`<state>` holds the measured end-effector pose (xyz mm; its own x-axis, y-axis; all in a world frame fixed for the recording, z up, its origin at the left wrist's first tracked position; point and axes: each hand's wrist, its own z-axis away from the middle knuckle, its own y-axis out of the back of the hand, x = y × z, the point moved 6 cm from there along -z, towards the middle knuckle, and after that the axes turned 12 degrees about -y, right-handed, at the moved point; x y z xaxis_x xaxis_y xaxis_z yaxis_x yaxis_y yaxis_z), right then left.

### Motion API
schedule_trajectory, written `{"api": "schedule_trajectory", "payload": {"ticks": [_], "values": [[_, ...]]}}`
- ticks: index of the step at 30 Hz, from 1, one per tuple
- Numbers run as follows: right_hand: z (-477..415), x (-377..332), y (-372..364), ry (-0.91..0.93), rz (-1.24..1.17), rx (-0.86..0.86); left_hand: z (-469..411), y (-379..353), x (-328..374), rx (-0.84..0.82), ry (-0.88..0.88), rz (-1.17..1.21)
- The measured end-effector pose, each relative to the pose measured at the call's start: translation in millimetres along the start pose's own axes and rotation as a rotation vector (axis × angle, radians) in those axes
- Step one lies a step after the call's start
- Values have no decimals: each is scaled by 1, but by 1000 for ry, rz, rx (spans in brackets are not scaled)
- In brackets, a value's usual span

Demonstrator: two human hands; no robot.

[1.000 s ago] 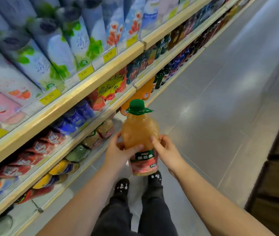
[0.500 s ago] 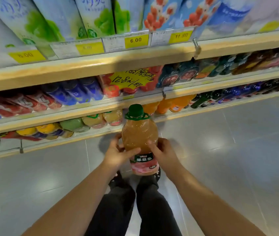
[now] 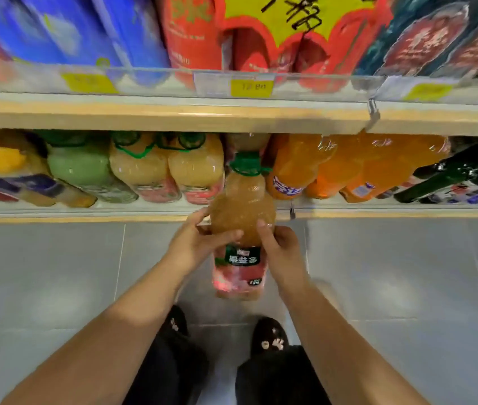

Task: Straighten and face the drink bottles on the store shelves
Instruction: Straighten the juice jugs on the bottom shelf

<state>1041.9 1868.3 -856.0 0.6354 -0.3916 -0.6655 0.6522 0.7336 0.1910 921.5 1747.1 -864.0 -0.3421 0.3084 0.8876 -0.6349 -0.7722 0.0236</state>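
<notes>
Both hands, left hand (image 3: 200,244) and right hand (image 3: 281,252), clasp the juice bottle (image 3: 242,229) before the bottom shelf (image 3: 86,213); reshelving apparently calls for sliding it, label outward, into the gap (image 3: 246,141).

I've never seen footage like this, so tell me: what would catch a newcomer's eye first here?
First, the juice bottle with a green cap, dead centre, gripped between the left hand and the right hand in front of the bottom shelf. Next, the bright orange soda bottles just right of it on that shelf. Above, a yellow handwritten sign stands out against red packs.
</notes>
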Motion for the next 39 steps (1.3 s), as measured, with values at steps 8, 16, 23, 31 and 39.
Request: {"api": "schedule_trajectory", "payload": {"ticks": [8,16,23,31,39], "values": [[-60,-13,6,236,-65,60,-58,-22,-2,-30,-300,-12],[-75,-43,9,133,-223,-140,-67,-20,23,136,-499,-421],[-98,-47,13,191,-367,-135,-79,-26,35,167,-628,-381],[-117,-47,0,284,-407,-203,-92,-23,25,166,-579,-275],[-124,-43,11,378,-417,-220,-82,-36,19,46,-547,30]]}}
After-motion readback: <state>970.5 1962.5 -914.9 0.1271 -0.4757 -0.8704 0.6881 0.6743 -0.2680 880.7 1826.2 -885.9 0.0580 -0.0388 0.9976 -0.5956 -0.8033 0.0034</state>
